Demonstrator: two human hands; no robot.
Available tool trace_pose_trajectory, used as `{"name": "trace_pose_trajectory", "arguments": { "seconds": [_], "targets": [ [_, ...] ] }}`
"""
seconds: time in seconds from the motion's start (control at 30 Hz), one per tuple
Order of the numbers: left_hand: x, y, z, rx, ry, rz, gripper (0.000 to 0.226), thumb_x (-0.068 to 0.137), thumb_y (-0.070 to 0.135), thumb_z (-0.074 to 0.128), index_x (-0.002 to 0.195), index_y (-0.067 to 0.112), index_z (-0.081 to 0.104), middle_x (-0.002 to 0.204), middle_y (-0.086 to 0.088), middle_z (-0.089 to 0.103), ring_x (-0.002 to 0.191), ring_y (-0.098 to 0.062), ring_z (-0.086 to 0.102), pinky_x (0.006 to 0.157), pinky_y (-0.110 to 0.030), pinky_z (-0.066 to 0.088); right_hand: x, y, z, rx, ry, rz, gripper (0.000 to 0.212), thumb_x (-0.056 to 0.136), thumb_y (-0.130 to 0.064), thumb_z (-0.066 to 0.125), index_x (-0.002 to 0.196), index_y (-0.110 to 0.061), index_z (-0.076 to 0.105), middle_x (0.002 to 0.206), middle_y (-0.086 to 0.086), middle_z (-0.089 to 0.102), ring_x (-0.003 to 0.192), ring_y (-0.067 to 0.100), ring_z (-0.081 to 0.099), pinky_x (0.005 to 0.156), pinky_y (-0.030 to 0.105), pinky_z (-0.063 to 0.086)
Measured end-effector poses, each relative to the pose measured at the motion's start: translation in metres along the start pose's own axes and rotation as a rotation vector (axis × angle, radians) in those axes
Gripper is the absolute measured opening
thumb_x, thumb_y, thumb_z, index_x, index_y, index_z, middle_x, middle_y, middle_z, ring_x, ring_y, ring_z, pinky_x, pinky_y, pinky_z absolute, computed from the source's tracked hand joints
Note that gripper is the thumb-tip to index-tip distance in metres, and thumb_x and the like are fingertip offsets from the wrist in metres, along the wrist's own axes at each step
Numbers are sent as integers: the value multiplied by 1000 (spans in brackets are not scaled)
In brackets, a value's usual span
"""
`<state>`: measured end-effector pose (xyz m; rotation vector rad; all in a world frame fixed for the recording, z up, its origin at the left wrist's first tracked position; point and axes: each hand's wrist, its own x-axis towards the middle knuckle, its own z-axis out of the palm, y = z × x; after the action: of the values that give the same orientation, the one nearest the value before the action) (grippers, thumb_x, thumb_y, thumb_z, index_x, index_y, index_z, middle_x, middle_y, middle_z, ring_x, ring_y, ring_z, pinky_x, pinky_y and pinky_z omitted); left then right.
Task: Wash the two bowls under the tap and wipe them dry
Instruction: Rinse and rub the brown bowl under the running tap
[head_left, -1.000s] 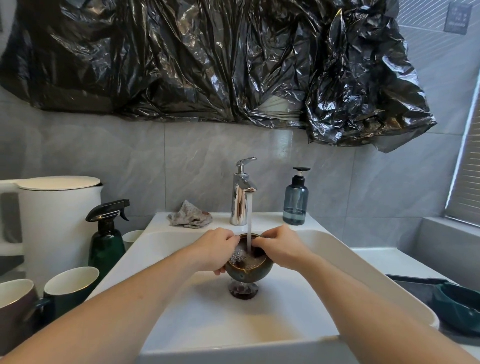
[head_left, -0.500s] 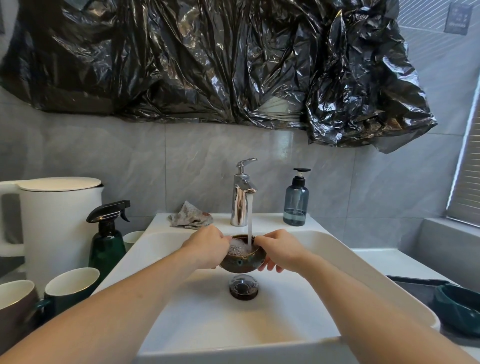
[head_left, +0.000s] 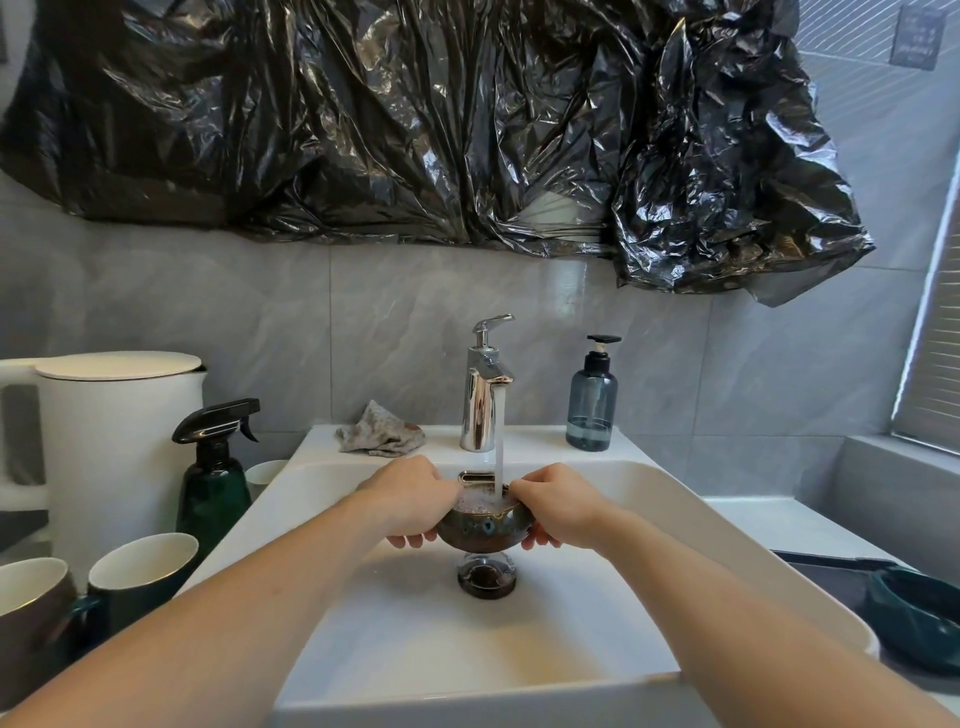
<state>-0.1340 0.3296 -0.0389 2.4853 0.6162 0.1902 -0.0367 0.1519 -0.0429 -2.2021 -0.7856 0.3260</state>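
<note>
Bowl (head_left: 483, 530), round, glazed brown-blue ceramic, held over the white sink (head_left: 675, 499) under the chrome tap (head_left: 485, 384); left hand (head_left: 410, 501) and right hand (head_left: 558, 506) grasp opposite rims, fingers (head_left: 408, 541) curled beneath, foamy water inside.

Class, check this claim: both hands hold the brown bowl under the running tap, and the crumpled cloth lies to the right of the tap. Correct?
Not quite. In the head view the crumpled cloth lies left of the tap, not right. Both the left hand and right hand do hold the brown bowl under the stream.

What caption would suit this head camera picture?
Both hands, left hand and right hand, hold a small brown glazed bowl under the running chrome tap.
</note>
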Motion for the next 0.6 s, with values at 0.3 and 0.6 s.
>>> {"name": "trace_pose_trajectory", "arguments": {
  "seconds": [0.3, 0.6],
  "targets": [
    [0, 10, 2, -201, 20, 72, 21, 101, 16, 55, 91, 18, 74, 86, -13, 70, 59, -26, 69, 44, -27, 53, 1, 1, 0, 15, 67, -51, 33, 106, -35, 51, 107, -10, 72, 72, 5, 64, 58, 15, 55, 46, 22, 42],
    [-3, 11, -4, -164, 110, -76, 25, 96, 10, 45, 106, 7, 68, 88, -17, 77, 69, -33, 80, 69, -35, 61, -3, -3, 0, 72, -30, -57, 40, 103, -51, 49, 118, -16, 62, 86, 6, 80, 67, 17, 63, 51, 26, 45]
  ]
}}
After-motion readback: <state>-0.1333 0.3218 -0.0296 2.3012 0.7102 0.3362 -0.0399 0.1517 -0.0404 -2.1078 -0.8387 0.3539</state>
